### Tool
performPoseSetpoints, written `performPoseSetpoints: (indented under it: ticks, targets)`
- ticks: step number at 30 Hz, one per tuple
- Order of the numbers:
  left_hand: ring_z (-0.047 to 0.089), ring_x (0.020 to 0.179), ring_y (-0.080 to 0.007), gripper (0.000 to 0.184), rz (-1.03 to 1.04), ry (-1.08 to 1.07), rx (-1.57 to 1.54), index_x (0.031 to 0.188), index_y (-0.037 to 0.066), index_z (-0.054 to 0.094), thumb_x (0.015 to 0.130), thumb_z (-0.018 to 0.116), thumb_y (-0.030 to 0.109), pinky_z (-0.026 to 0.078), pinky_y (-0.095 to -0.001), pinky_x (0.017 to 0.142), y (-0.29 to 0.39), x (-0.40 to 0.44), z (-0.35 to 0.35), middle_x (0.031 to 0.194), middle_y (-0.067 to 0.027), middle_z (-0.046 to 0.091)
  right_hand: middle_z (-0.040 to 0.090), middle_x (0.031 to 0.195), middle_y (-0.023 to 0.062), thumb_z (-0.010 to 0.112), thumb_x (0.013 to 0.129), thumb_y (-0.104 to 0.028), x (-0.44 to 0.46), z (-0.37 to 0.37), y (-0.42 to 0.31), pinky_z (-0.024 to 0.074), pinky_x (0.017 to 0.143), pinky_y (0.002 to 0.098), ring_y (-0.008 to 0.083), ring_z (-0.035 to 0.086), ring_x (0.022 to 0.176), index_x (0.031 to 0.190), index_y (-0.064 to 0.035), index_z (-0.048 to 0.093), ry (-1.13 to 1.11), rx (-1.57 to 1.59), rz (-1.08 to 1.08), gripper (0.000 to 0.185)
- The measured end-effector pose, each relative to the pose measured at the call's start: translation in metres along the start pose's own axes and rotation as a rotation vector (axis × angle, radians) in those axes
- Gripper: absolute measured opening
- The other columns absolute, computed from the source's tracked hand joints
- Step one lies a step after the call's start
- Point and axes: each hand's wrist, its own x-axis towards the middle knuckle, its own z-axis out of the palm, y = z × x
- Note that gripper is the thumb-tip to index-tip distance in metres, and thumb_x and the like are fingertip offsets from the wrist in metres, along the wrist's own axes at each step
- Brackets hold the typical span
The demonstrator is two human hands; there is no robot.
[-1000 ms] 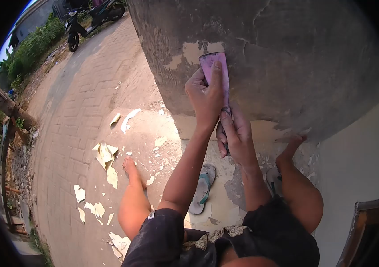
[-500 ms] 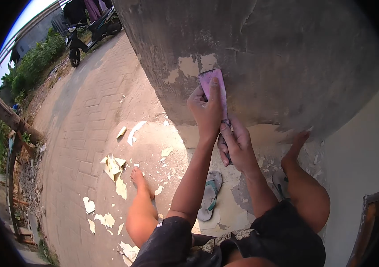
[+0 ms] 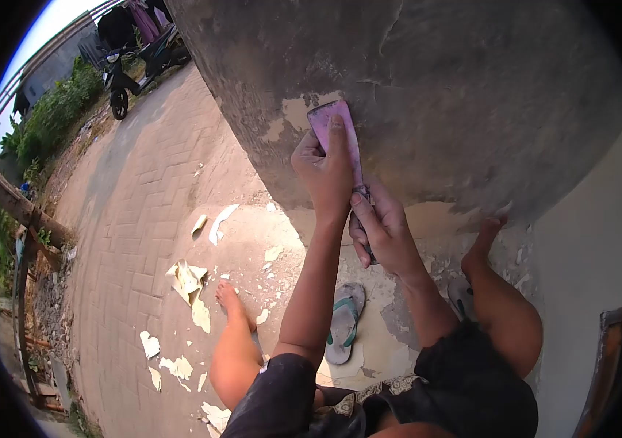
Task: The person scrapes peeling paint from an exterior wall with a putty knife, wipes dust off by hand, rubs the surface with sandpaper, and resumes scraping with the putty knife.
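A flat scraper (image 3: 344, 131) with a pinkish-purple blade lies against the dark grey wall (image 3: 457, 109), its wide edge beside a pale bare patch (image 3: 296, 113). Around the blade my left hand (image 3: 323, 171) is closed, thumb pressed on its face. Lower down, my right hand (image 3: 384, 226) grips the dark handle, which its fingers partly hide. Both hands are close together, the left one higher.
Peeled flakes (image 3: 188, 281) are scattered on the paved ground (image 3: 121, 270) at left. A sandal (image 3: 345, 321) lies between my legs, another (image 3: 461, 296) by my right foot. A motorbike (image 3: 136, 69) stands at upper left, a framed object (image 3: 614, 365) at lower right.
Over the last second, the scraper and both hands first went lower in view, then slightly up and left. The view itself has shifted too. Both hands have kept their hold.
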Motion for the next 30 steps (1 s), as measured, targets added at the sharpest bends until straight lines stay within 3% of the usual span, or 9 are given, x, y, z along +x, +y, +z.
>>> performPoseSetpoints:
  ticks: [8, 12, 19, 24, 27, 30]
  targets:
    - [0.036, 0.055, -0.0010, 0.036, -0.004, 0.019, 0.021, 0.065, 0.004, 0.058, 0.094, 0.062, 0.024, 0.024, -0.0218, 0.047, -0.001, -0.007, -0.001, 0.059, 0.0076, 0.049, 0.037, 0.055, -0.0041, 0.042, 0.103, -0.020, 0.003, 0.004, -0.003, 0.0319, 0.033, 0.0218, 0.0037, 0.034, 0.036, 0.124, -0.0025, 0.046, -0.008, -0.019, -0.021, 0.028]
    - [0.036, 0.055, -0.0010, 0.036, -0.001, 0.009, 0.007, 0.066, 0.004, 0.059, 0.095, 0.061, 0.024, 0.025, -0.0214, 0.048, 0.001, -0.001, 0.001, 0.059, 0.0075, 0.049, 0.039, 0.056, -0.0033, 0.042, 0.103, -0.020, 0.000, 0.000, -0.002, 0.0320, 0.033, 0.0217, 0.0040, 0.035, 0.036, 0.114, -0.0029, 0.048, -0.036, -0.029, -0.002, 0.021]
    - [0.037, 0.056, -0.0013, 0.034, 0.063, 0.016, -0.034, 0.066, 0.004, 0.059, 0.094, 0.062, 0.023, 0.025, -0.0218, 0.048, 0.003, 0.005, 0.005, 0.060, 0.0076, 0.049, 0.035, 0.053, -0.0040, 0.042, 0.103, -0.023, 0.002, 0.006, -0.007, 0.0314, 0.032, 0.0221, 0.0040, 0.034, 0.036, 0.110, -0.0041, 0.048, -0.019, -0.030, -0.032, 0.021]
    - [0.038, 0.056, -0.0012, 0.033, -0.042, 0.018, -0.013, 0.067, 0.003, 0.060, 0.094, 0.062, 0.023, 0.026, -0.0223, 0.049, 0.002, -0.006, -0.004, 0.060, 0.0068, 0.050, 0.034, 0.053, -0.0050, 0.041, 0.103, -0.022, 0.001, 0.004, -0.010, 0.0312, 0.032, 0.0215, 0.0031, 0.030, 0.037, 0.123, -0.0037, 0.046, -0.026, -0.019, 0.038, 0.027]
    - [0.037, 0.055, -0.0012, 0.034, 0.048, 0.015, -0.002, 0.065, 0.004, 0.058, 0.094, 0.062, 0.023, 0.025, -0.0222, 0.047, 0.000, 0.004, 0.001, 0.059, 0.0067, 0.049, 0.034, 0.053, -0.0052, 0.042, 0.103, -0.023, 0.002, 0.008, -0.006, 0.0306, 0.032, 0.0215, 0.0033, 0.030, 0.036, 0.123, -0.0041, 0.046, -0.005, -0.019, -0.011, 0.028]
    - [0.038, 0.055, -0.0015, 0.035, -0.015, 0.025, 0.014, 0.065, 0.003, 0.058, 0.094, 0.062, 0.023, 0.026, -0.0221, 0.048, 0.000, -0.006, -0.004, 0.059, 0.0063, 0.050, 0.034, 0.054, -0.0049, 0.042, 0.103, -0.022, -0.004, 0.005, -0.009, 0.0309, 0.032, 0.0216, 0.0031, 0.031, 0.036, 0.123, -0.0039, 0.046, -0.018, -0.021, 0.029, 0.027]
